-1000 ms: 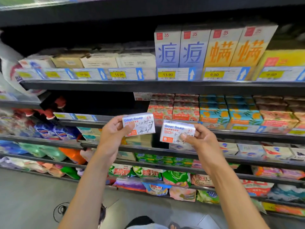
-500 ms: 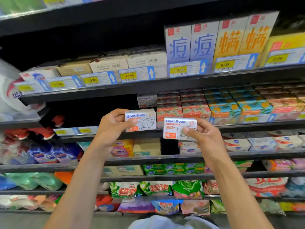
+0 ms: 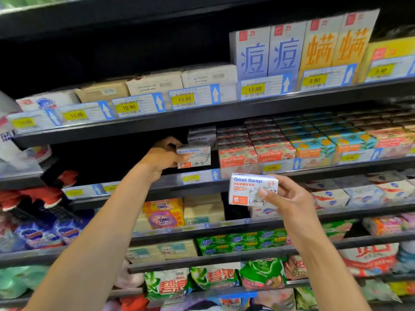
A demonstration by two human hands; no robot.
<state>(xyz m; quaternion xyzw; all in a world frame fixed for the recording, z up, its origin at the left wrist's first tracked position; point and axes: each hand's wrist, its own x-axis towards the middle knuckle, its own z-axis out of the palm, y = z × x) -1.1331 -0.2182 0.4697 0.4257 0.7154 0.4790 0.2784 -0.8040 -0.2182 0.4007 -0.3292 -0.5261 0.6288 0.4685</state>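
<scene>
I hold two white Goat Soap boxes in front of a shop shelf. My left hand (image 3: 165, 157) grips one white Goat Soap box (image 3: 196, 154) by its left end, reaching into the second shelf (image 3: 224, 185), with the box beside the red Goat Soap boxes (image 3: 238, 154). Behind it sit more white Goat Soap boxes (image 3: 202, 135). My right hand (image 3: 289, 199) pinches the second white Goat Soap box (image 3: 248, 188) lower down, in front of the shelf's edge, its printed face toward me.
Blue-and-orange soap boxes (image 3: 332, 142) fill the row to the right. Tall blue and orange cartons (image 3: 289, 48) stand on the top shelf above yellow price tags (image 3: 252, 89). Lower shelves carry OMO boxes (image 3: 164, 213) and green detergent bags (image 3: 215, 278).
My left hand has carried its box up and forward into the second shelf beside the red boxes. My right hand with its box has dropped lower and to the right. The camera moved closer.
</scene>
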